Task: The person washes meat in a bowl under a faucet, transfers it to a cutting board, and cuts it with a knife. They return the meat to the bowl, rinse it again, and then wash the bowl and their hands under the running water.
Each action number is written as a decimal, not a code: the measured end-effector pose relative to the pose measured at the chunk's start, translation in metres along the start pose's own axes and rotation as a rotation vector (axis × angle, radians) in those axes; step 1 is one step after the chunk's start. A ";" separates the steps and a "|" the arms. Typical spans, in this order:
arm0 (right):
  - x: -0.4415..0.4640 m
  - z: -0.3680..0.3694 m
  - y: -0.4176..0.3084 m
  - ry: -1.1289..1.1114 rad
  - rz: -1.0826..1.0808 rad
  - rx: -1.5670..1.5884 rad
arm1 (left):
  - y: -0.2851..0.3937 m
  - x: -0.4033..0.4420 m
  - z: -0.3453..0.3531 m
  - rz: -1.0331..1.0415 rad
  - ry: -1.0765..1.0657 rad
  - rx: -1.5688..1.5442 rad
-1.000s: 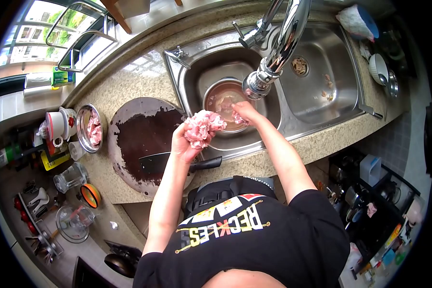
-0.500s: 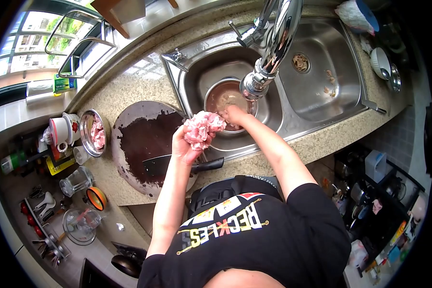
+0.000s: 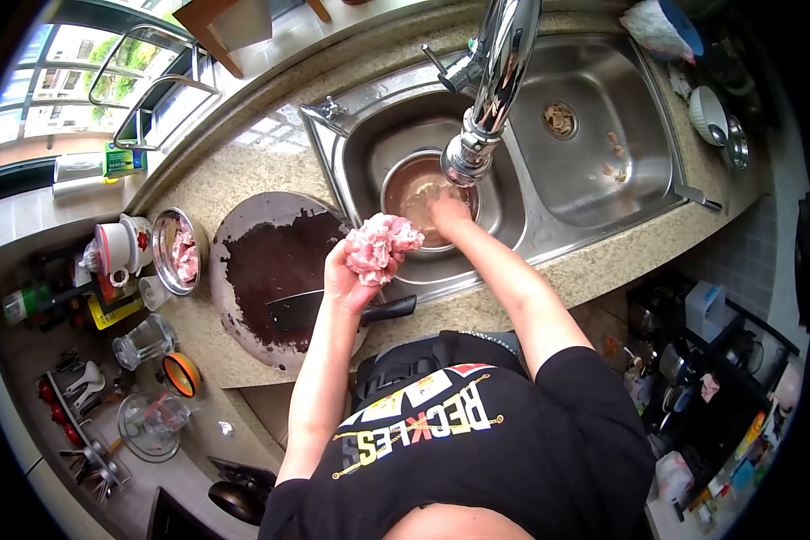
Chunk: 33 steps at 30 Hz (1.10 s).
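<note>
A clump of pink raw meat rests in my left hand, whose fingers curl around it near the left basin's front edge. My right hand reaches into a metal bowl of cloudy reddish water standing in that basin. The water hides its fingertips, so I cannot see whether they grip anything. Below my left hand, a black-handled knife lies across the round, dark-stained chopping board. Farther left stands a steel bowl with more raw meat inside.
The chrome faucet hangs over the left basin, close above my right hand. Food scraps sit in the drain of the right basin. A white bowl is at the far right; glass jars and an orange bowl are at left.
My right hand has moved slightly right and deeper into the bowl of water. My left hand still holds the meat in nearly the same place. The view has shifted a little.
</note>
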State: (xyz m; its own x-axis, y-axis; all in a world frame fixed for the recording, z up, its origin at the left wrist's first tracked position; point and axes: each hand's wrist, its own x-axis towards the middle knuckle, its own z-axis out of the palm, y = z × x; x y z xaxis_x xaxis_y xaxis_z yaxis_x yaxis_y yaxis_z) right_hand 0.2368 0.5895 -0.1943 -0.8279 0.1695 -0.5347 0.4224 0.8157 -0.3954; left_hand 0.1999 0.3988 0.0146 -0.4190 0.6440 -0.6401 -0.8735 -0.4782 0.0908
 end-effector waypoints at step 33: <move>-0.046 -0.076 -0.007 -0.114 0.269 0.864 | -0.025 -0.042 -0.006 0.129 -0.181 -0.044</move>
State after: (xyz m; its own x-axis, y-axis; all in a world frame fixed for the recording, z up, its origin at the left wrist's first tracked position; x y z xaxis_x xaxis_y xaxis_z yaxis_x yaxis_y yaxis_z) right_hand 0.2438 0.6176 -0.1101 -0.6394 0.2012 -0.7421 0.7634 0.0506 -0.6440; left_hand 0.2408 0.3801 0.0350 -0.5677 0.6707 -0.4773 -0.7999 -0.5865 0.1274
